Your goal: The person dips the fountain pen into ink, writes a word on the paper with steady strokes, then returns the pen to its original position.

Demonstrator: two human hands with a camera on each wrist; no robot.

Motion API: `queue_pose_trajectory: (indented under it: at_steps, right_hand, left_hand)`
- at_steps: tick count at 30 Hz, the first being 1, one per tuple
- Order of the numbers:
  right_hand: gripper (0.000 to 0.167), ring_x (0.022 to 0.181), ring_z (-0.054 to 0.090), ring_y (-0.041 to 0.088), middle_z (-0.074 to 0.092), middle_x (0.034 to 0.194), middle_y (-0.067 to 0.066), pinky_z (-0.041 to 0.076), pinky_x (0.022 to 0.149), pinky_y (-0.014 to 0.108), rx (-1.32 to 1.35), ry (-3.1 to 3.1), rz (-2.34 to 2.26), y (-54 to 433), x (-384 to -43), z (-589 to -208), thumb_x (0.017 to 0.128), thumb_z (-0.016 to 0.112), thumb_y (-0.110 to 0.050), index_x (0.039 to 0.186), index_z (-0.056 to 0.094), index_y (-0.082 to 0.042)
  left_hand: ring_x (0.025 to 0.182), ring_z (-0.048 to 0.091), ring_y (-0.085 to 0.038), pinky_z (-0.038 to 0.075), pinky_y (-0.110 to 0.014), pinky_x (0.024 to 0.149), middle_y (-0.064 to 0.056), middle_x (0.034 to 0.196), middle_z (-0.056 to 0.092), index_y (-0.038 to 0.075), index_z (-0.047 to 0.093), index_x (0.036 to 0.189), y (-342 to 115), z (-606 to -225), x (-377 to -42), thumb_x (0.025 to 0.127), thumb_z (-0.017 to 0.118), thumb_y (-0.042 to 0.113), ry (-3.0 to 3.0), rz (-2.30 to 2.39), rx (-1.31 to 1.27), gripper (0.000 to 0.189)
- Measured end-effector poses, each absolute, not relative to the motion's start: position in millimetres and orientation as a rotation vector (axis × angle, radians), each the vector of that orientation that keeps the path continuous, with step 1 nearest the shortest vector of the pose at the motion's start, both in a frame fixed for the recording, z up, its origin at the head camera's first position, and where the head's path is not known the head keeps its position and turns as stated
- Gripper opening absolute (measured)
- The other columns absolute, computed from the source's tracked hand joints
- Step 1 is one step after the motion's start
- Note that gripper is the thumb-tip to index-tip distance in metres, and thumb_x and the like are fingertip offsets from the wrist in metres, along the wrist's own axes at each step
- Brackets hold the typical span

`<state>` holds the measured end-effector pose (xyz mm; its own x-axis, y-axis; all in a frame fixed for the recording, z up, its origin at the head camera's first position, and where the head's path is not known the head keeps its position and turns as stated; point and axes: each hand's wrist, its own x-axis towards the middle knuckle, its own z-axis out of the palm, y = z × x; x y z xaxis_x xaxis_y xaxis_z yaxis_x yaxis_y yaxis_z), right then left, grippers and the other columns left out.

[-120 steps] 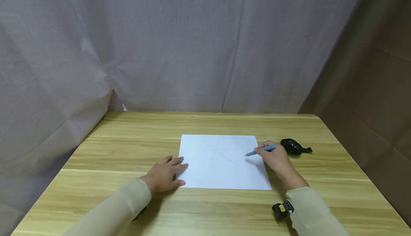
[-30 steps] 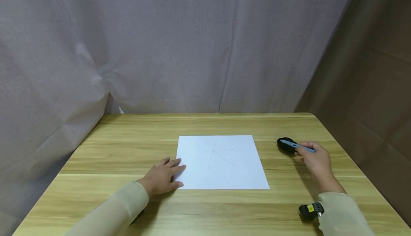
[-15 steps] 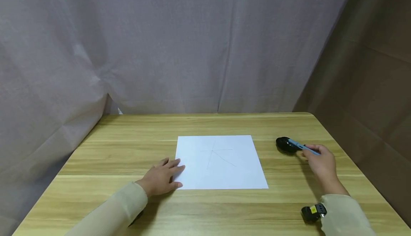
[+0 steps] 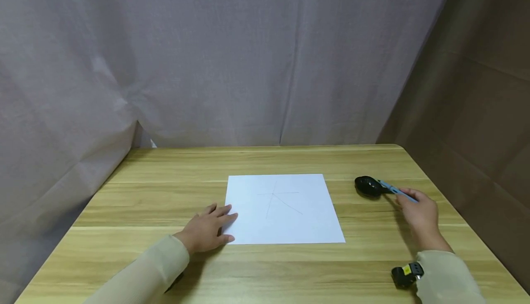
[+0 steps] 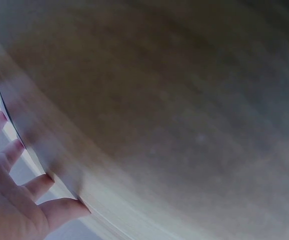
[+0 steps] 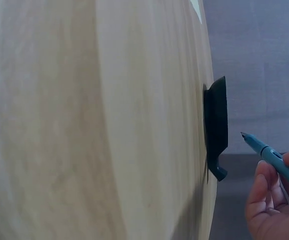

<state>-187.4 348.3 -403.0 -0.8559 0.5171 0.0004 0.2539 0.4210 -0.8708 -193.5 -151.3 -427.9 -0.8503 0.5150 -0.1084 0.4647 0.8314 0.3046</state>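
My right hand [image 4: 420,209] pinches a blue pen [image 4: 396,190], held clear of the table in the right wrist view, its dark tip [image 6: 243,135] pointing toward a glossy black object [image 4: 367,186]. That object has a rounded body and a narrow, tail-like end. In the head view the pen overlaps the tail. My left hand [image 4: 207,228] lies with fingers spread across the left edge of a white sheet of paper [image 4: 314,221]. Thin lines [image 4: 273,194] are drawn on the sheet, crossing near its middle. The left wrist view shows those fingertips [image 5: 69,209] along the paper edge.
A wood-grain table [image 4: 165,189] carries everything. Grey cloth [image 4: 215,65] hangs behind it and at the left, and a brownish cloth [image 4: 488,124] hangs at the right. A small black device [image 4: 407,275] sits at the right sleeve cuff.
My right hand has carried the pen from over the paper to the black object at the right, then drawn it slightly back toward the tail. The left hand stays on the sheet.
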Motion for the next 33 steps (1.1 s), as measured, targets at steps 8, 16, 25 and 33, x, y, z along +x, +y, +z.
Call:
queue_pose_trajectory:
  at_steps: [8, 16, 25, 33]
  right_hand:
    - [0.038, 0.067, 0.053, -0.003, 0.053, 0.071, -0.023, 0.046, 0.058, 0.016, -0.711, -2.368, 1.433, 351, -188, -406, 0.094, 0.052, -0.016, 0.125, 0.055, 0.006]
    - [0.041, 0.068, 0.053, -0.003, 0.054, 0.079, -0.015, 0.047, 0.060, 0.016, -0.746, -2.372, 1.450, 357, -192, -409, 0.096, 0.050, -0.016, 0.129, 0.052, 0.008]
    - [0.039, 0.066, 0.053, -0.004, 0.055, 0.081, -0.011, 0.049, 0.060, 0.018, -0.786, -2.338, 1.490, 358, -197, -413, 0.097, 0.049, -0.013, 0.130, 0.051, 0.009]
    - [0.036, 0.063, 0.054, -0.006, 0.051, 0.070, -0.019, 0.049, 0.060, 0.017, -0.813, -2.272, 1.604, 359, -200, -414, 0.097, 0.049, -0.011, 0.127, 0.051, 0.008]
  left_hand:
    - [0.141, 0.026, -0.043, 0.030, -0.075, 0.095, -0.003, 0.155, 0.033, 0.023, 0.046, 0.145, -153, -428, -193, 0.093, 0.058, 0.049, 2.830, 0.394, 0.756, 0.059]
    - [0.141, 0.026, -0.044, 0.030, -0.075, 0.094, -0.004, 0.155, 0.034, 0.023, 0.047, 0.145, -153, -428, -192, 0.093, 0.059, 0.048, 2.831, 0.394, 0.758, 0.059]
    - [0.140, 0.026, -0.044, 0.031, -0.075, 0.094, -0.005, 0.155, 0.034, 0.022, 0.046, 0.145, -153, -426, -191, 0.093, 0.059, 0.048, 2.830, 0.394, 0.756, 0.059]
    - [0.140, 0.026, -0.044, 0.031, -0.075, 0.094, -0.005, 0.155, 0.034, 0.022, 0.047, 0.145, -153, -426, -191, 0.093, 0.059, 0.048, 2.834, 0.386, 0.759, 0.059]
